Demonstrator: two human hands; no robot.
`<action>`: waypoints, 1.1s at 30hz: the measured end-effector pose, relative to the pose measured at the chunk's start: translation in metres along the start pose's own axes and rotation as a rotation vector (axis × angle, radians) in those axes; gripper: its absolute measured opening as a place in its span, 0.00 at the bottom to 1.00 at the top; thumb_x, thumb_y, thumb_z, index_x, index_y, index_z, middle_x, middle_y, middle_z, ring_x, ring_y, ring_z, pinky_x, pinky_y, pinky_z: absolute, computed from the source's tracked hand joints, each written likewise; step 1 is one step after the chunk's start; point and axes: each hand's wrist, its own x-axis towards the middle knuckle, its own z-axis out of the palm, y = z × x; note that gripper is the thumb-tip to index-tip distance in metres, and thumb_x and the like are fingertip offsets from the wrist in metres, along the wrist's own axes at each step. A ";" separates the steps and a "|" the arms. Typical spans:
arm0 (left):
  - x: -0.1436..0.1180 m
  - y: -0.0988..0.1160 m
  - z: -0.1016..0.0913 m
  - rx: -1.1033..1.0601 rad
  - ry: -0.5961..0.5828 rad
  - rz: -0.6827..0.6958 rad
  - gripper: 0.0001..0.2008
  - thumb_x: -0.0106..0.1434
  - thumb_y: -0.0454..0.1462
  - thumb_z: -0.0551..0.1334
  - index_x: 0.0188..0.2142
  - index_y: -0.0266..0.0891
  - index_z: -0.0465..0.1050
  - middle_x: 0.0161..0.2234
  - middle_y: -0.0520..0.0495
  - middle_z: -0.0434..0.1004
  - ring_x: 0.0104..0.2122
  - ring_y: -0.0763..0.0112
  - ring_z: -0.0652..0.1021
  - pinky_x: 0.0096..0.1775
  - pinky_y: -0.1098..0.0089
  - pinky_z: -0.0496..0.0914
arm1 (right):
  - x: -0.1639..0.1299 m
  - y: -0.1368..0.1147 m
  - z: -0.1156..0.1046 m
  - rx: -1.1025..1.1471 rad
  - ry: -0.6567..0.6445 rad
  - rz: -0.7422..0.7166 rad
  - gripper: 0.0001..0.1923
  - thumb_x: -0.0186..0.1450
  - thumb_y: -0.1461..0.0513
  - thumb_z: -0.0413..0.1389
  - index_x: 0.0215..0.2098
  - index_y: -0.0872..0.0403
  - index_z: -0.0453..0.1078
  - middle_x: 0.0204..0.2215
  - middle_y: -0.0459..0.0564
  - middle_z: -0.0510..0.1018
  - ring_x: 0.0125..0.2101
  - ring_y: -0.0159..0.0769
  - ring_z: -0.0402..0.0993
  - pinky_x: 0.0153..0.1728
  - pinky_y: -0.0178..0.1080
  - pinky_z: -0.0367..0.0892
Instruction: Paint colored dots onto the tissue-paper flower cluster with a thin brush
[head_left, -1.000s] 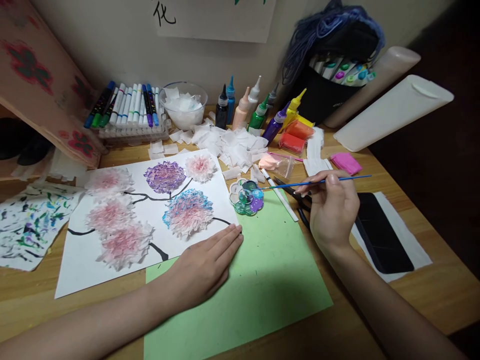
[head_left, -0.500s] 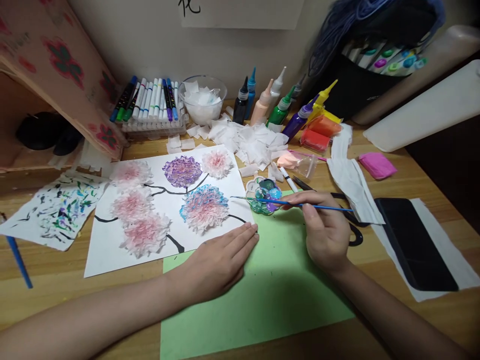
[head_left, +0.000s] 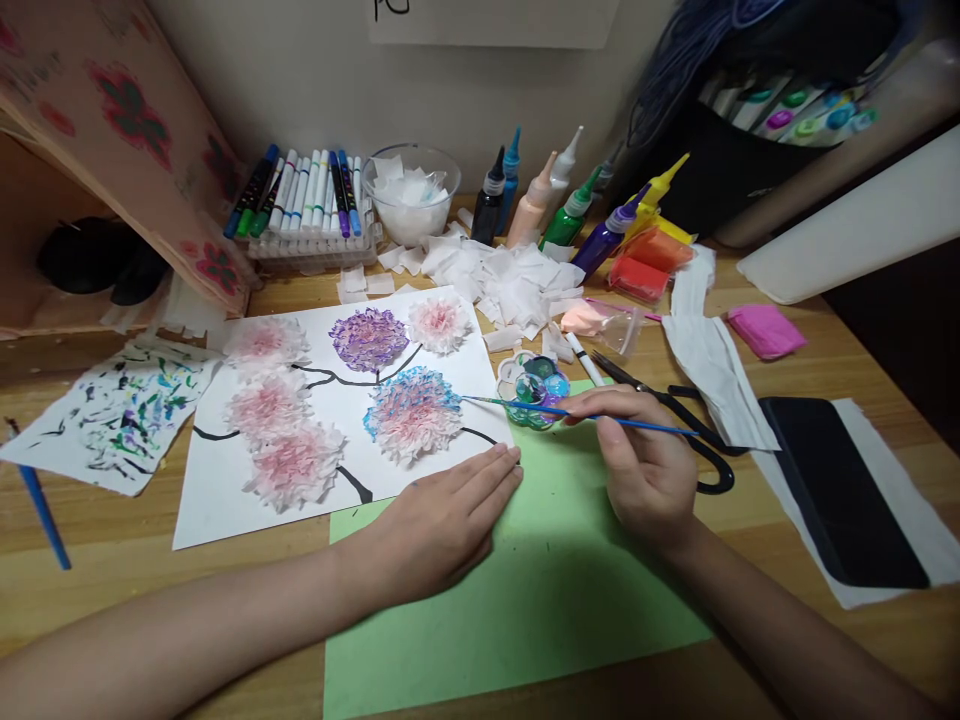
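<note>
Swung leftward since a second ago: thin blue paintbrush [head_left: 585, 413], tip lifted off the flower-shaped paint palette [head_left: 534, 389] and now reaching just short of the blue-edged tissue flower [head_left: 413, 413]. Barely shifted over the last half second, so probably loaded with colour and lined up for the petal edges.

Nearest, green paper sheet [head_left: 525, 590] under both forearms. Left hand [head_left: 439, 522] flat, fingers spread, pressing the lower right corner of the white sheet [head_left: 202, 510] where it overlaps the green one; grip wide, holding nothing. Right hand [head_left: 649, 470] in a narrow pinch on the paintbrush near mid-handle, shaft nearly level, passing over the palette.

Further out on the white sheet, pink tissue flowers and one purple flower [head_left: 369, 338] joined by black branch lines. To the right, black scissors [head_left: 675, 425] partly hidden behind the right hand, a dark phone [head_left: 840, 490] on white paper. To the left, a paint-smeared scrap [head_left: 124, 415] and another blue brush [head_left: 41, 505] on the table [head_left: 112, 570].

Farthest, loose white tissue squares [head_left: 510, 280], a clear bowl [head_left: 410, 190] of more, a marker rack [head_left: 307, 205], squeeze paint bottles [head_left: 540, 200].

Hard to make out: colour on the brush tip, too fine to tell. Cut off at the top: a wall sheet with black strokes and a dark marker case.
</note>
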 end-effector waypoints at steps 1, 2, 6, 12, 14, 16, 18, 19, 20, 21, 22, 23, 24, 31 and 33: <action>0.000 0.000 0.000 0.001 -0.001 0.001 0.29 0.62 0.26 0.52 0.64 0.27 0.52 0.62 0.27 0.61 0.64 0.53 0.63 0.58 0.56 0.68 | 0.000 -0.001 0.000 0.009 0.019 -0.004 0.10 0.67 0.65 0.50 0.41 0.50 0.72 0.34 0.49 0.79 0.36 0.38 0.76 0.38 0.43 0.72; 0.000 0.000 0.000 0.003 -0.002 0.001 0.29 0.62 0.26 0.52 0.63 0.27 0.52 0.62 0.27 0.61 0.64 0.53 0.63 0.57 0.56 0.69 | 0.001 -0.001 0.000 0.020 0.037 -0.009 0.10 0.68 0.65 0.49 0.41 0.49 0.72 0.34 0.49 0.79 0.36 0.38 0.76 0.39 0.44 0.72; 0.001 0.001 -0.001 0.021 0.016 0.011 0.26 0.64 0.26 0.51 0.62 0.24 0.55 0.62 0.27 0.63 0.62 0.51 0.65 0.56 0.56 0.70 | 0.000 -0.002 0.001 0.054 0.045 -0.043 0.11 0.68 0.66 0.49 0.41 0.49 0.72 0.33 0.49 0.79 0.38 0.38 0.76 0.40 0.43 0.72; 0.001 0.000 0.000 0.030 0.008 0.004 0.26 0.63 0.27 0.51 0.62 0.25 0.55 0.62 0.27 0.63 0.62 0.51 0.65 0.57 0.56 0.70 | -0.001 0.000 0.002 0.041 -0.038 -0.029 0.11 0.67 0.66 0.50 0.43 0.49 0.72 0.35 0.49 0.79 0.39 0.38 0.76 0.41 0.43 0.72; 0.000 0.001 0.000 0.029 0.011 0.006 0.26 0.63 0.27 0.51 0.62 0.25 0.55 0.62 0.27 0.63 0.62 0.51 0.65 0.57 0.56 0.69 | -0.001 0.000 0.001 0.032 -0.019 -0.018 0.11 0.67 0.66 0.50 0.42 0.49 0.72 0.35 0.49 0.79 0.38 0.39 0.76 0.41 0.43 0.72; 0.000 0.001 0.000 0.031 0.011 0.007 0.26 0.63 0.26 0.51 0.62 0.25 0.55 0.62 0.27 0.63 0.63 0.52 0.65 0.57 0.57 0.69 | -0.001 -0.001 0.001 0.043 0.029 -0.016 0.11 0.67 0.65 0.49 0.41 0.49 0.72 0.34 0.49 0.79 0.38 0.39 0.76 0.40 0.44 0.72; 0.000 0.001 0.000 0.034 0.011 0.008 0.26 0.63 0.27 0.51 0.62 0.25 0.55 0.62 0.27 0.63 0.62 0.52 0.65 0.58 0.58 0.69 | 0.000 -0.001 0.000 0.063 0.080 -0.033 0.11 0.68 0.65 0.49 0.40 0.49 0.72 0.33 0.49 0.79 0.37 0.39 0.76 0.39 0.44 0.72; 0.000 0.001 0.000 0.036 0.011 0.008 0.26 0.64 0.27 0.51 0.62 0.24 0.55 0.62 0.28 0.63 0.62 0.52 0.65 0.58 0.58 0.69 | 0.000 0.000 0.000 0.070 0.102 -0.044 0.10 0.67 0.65 0.49 0.40 0.49 0.72 0.33 0.49 0.79 0.36 0.39 0.76 0.39 0.44 0.71; 0.000 0.000 0.000 0.039 0.011 0.008 0.26 0.64 0.27 0.51 0.62 0.24 0.55 0.62 0.28 0.63 0.62 0.52 0.66 0.58 0.58 0.69 | 0.001 0.000 -0.001 0.068 0.127 -0.054 0.10 0.67 0.65 0.50 0.39 0.49 0.73 0.32 0.49 0.79 0.35 0.39 0.76 0.38 0.45 0.71; 0.000 0.000 0.000 0.042 0.014 0.008 0.25 0.64 0.27 0.51 0.61 0.24 0.55 0.62 0.28 0.63 0.62 0.52 0.66 0.58 0.58 0.69 | 0.002 0.002 -0.003 0.062 0.157 -0.060 0.09 0.67 0.65 0.50 0.38 0.49 0.73 0.31 0.49 0.78 0.34 0.40 0.75 0.36 0.45 0.70; 0.000 0.000 0.000 0.046 0.017 0.010 0.25 0.64 0.27 0.50 0.61 0.24 0.56 0.62 0.28 0.63 0.62 0.52 0.66 0.58 0.58 0.69 | 0.003 0.003 -0.005 0.049 0.195 -0.062 0.09 0.67 0.64 0.50 0.37 0.49 0.73 0.30 0.48 0.78 0.33 0.40 0.75 0.35 0.45 0.70; 0.000 0.000 0.000 0.050 0.018 0.012 0.25 0.65 0.27 0.50 0.61 0.24 0.56 0.62 0.28 0.63 0.62 0.52 0.66 0.58 0.58 0.69 | 0.005 0.005 -0.008 0.027 0.240 -0.060 0.09 0.67 0.64 0.51 0.35 0.49 0.73 0.29 0.48 0.77 0.32 0.39 0.75 0.34 0.45 0.69; 0.000 0.000 0.000 0.054 0.019 0.016 0.25 0.65 0.27 0.50 0.61 0.23 0.56 0.62 0.28 0.63 0.62 0.51 0.66 0.58 0.58 0.69 | 0.007 0.007 -0.012 0.000 0.289 -0.057 0.09 0.67 0.64 0.51 0.34 0.50 0.73 0.28 0.47 0.77 0.30 0.39 0.74 0.33 0.44 0.68; 0.002 0.002 -0.002 0.051 -0.016 0.006 0.24 0.66 0.28 0.49 0.62 0.22 0.55 0.63 0.27 0.61 0.63 0.51 0.64 0.60 0.56 0.66 | 0.015 0.018 -0.032 -0.138 0.415 -0.129 0.11 0.67 0.63 0.51 0.29 0.49 0.71 0.22 0.46 0.71 0.22 0.35 0.68 0.27 0.42 0.64; 0.002 0.002 -0.002 0.053 -0.030 -0.007 0.25 0.67 0.28 0.49 0.63 0.23 0.54 0.64 0.28 0.59 0.64 0.52 0.62 0.61 0.56 0.65 | 0.014 0.020 -0.033 -0.184 0.388 -0.189 0.10 0.67 0.63 0.50 0.29 0.49 0.71 0.21 0.45 0.72 0.24 0.37 0.69 0.29 0.43 0.64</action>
